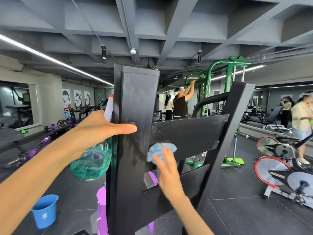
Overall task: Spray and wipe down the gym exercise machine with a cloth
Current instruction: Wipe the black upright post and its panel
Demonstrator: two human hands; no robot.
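Observation:
A black steel machine frame (135, 99) rises in front of me, with a wide upright post and a crossbar (189, 131) running to the right. My left hand (94, 129) grips a green see-through spray bottle (91, 161) with a white and red nozzle, left of the post; its thumb lies across the post's front. My right hand (167, 173) presses a blue and white cloth (160, 150) with straight fingers against the lower edge of the crossbar, close to the post.
A blue bucket (44, 211) stands on the dark floor at lower left. Spin bikes (284, 177) with red-rimmed wheels are at right. A green cable machine (228, 102) and several people stand behind. Purple machine parts (101, 209) show low beside the post.

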